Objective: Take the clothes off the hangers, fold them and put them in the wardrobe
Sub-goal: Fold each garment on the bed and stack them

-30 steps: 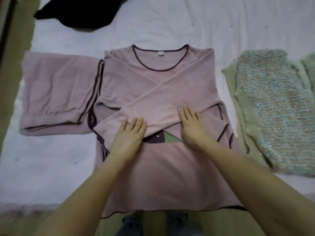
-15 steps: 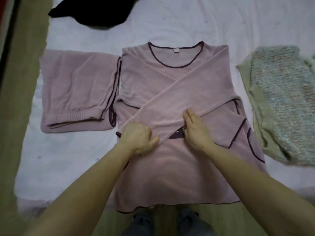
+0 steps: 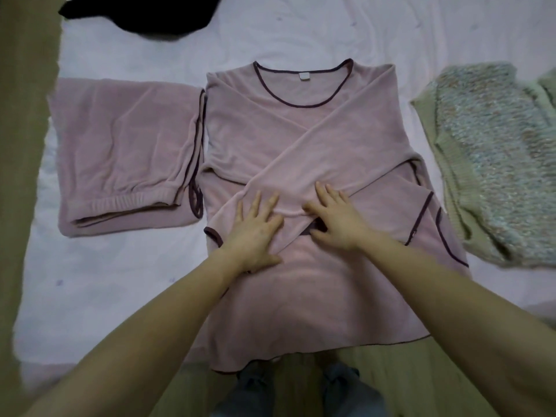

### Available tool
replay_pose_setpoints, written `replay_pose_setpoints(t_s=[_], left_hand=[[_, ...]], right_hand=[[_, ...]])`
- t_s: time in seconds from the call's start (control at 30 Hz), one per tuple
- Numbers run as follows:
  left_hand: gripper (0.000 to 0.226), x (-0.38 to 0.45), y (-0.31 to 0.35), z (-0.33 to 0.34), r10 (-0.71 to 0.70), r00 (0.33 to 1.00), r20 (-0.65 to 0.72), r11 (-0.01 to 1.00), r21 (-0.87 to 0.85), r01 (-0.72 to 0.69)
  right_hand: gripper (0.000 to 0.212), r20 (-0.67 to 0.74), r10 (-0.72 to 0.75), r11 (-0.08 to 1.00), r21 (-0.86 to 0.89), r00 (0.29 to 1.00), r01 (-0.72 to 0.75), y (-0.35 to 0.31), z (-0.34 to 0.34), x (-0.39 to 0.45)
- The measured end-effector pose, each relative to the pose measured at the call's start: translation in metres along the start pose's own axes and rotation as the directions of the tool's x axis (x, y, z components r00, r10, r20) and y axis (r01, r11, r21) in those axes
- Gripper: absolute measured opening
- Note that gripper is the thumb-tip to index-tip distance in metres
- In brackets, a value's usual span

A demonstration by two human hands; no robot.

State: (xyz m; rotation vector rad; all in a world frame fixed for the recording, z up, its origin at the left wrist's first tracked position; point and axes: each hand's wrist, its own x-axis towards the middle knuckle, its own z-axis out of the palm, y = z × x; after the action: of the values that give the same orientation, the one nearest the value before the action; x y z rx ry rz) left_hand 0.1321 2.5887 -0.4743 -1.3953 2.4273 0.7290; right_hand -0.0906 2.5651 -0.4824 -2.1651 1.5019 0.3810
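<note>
Fingers (image 3: 272,203) of both hands spread flat, gripping nothing, pressing crossed sleeves of pink top (image 3: 304,139) beneath.

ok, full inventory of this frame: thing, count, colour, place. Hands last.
top: 1, dusty pink with dark trim, centre of the bed, sleeves crossed over the front
folded trousers: 1, same pink with dark trim, left of the top
knitted garment: 1, pale green with mottled blue, right of the top
dark garment: 1, black, top left, partly out of frame
bed sheet: 1, pale lilac, under all the clothes
left hand: 1, fingers spread flat on the crossed sleeves
right hand: 1, fingers spread flat on the crossed sleeves
</note>
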Motion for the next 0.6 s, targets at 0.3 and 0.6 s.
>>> replay_pose_setpoints(t_s=[0.3,0.6], left_hand=[[0.016,-0.013,-0.017,0.011,0.023,0.999,0.026,0.978,-0.209,-0.017],[0.098,-0.043,-0.022,0.057,-0.382,0.906,-0.181,0.920,-0.163,0.355]], right_hand=[[0.068,0.078,0.073,0.989,0.124,0.994,-0.082,-0.009,0.004,0.003],[0.074,-0.077,0.210,0.976,0.069,0.975,-0.205,-0.025,0.030,0.012]])
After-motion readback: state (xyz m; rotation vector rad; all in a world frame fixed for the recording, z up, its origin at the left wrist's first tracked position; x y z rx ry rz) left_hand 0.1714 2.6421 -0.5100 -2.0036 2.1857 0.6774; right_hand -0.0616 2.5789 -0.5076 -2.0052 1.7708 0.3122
